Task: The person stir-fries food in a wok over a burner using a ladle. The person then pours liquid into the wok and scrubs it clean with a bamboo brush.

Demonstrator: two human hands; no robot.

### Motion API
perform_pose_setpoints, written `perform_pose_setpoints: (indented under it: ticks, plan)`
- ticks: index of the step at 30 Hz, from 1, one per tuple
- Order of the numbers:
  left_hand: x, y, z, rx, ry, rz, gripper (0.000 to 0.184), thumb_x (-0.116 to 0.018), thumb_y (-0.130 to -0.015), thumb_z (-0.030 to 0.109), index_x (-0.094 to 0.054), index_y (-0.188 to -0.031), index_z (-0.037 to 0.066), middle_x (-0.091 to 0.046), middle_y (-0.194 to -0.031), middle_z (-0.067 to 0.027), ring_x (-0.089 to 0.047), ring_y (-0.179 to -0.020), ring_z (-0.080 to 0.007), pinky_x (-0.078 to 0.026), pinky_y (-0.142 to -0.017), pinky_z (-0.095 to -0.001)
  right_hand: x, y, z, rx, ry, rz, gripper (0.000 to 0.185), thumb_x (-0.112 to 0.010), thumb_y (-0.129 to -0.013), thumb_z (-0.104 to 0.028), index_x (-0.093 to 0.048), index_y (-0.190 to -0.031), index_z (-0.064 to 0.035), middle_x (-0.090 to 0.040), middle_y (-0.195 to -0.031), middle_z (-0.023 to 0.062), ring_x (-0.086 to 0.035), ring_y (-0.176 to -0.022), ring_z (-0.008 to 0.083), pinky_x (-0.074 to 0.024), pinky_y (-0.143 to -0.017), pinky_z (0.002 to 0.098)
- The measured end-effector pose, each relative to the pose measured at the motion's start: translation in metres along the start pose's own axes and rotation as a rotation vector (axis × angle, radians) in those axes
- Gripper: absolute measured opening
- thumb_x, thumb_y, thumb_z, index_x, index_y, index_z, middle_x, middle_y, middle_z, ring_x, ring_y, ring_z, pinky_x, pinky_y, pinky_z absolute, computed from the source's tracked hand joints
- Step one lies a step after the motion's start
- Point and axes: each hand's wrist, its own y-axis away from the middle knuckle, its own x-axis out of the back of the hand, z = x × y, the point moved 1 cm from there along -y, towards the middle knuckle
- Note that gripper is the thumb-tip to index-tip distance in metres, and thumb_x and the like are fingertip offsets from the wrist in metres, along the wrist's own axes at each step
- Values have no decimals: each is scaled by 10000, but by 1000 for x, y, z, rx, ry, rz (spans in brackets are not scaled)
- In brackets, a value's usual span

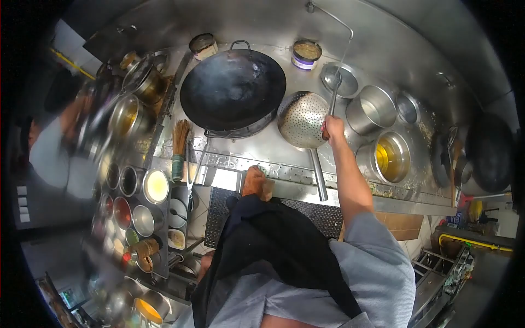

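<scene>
My right hand [334,130] is closed round the handle of a long metal ladle [333,98]. The ladle's bowl is at the far end, over a round metal dish [348,85] and by the end of a thin water spout [348,41]. Left of this hand a perforated strainer [302,117] lies on the stove, its handle toward me. My left hand [254,182] seems to be the brownish shape at the stove's front edge, with a pale patch beside it; its fingers cannot be made out. A black wok [232,90] sits on the burner beyond, with faint smoke.
Metal pots [372,109] stand to the right, one of them a pot of yellow oil [389,157]. A bamboo brush [179,147] and tongs [190,175] lie left. Seasoning containers [156,186] line the left counter, where another person's blurred arm [74,117] reaches in.
</scene>
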Motion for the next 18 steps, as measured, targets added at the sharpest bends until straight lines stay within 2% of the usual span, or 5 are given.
perform_pose_setpoints:
  ticks: [3, 7, 13, 17, 18]
  plan:
    - [2, -21, -19, 210, -246, -232, 345, -483, -960, 397, -631, -1135, 138, -696, -954, -49, -649, -808, -225, -508, -658, -365, 20, 40, -3, 46, 96, 0, 173, -497, -872, -85, -595, -952, 33, -559, -676, 49, -514, -495, 145, -430, -468, 297]
    - [63, -81, 43, 978, 607, 7, 333, -503, -976, 431, -624, -1083, 140, -686, -913, -7, -617, -742, -156, -485, -606, -362, 52, 56, -4, 120, 156, -85, 306, -502, -852, -82, -574, -1119, 50, -578, -691, 53, -527, -499, 131, -439, -468, 273]
    - [97, -112, 75, 1110, 734, 11, 337, -547, -962, 440, -626, -1102, 143, -684, -898, 9, -610, -711, -125, -479, -611, -349, 69, -30, 27, 455, 1044, 343, 403, -580, -836, -191, -610, -1159, 48, -659, -737, 109, -631, -573, 198, -520, -550, 345]
    - [73, -75, 35, 1169, 1076, 40, 373, -537, -971, 442, -619, -1179, 143, -688, -918, -2, -636, -731, -135, -487, -578, -337, 69, -68, 2, 219, 1105, 84, 223, -573, -848, -190, -650, -947, -6, -635, -694, 80, -604, -559, 200, -508, -534, 344]
    - [65, -66, 35, 1183, 1168, 50, 384, -534, -974, 442, -618, -1198, 143, -689, -923, -5, -642, -736, -138, -489, -570, -334, 72, -73, -2, 0, 465, -23, 129, -568, -843, -159, -611, -851, -37, -606, -669, 58, -577, -542, 179, -487, -516, 318]
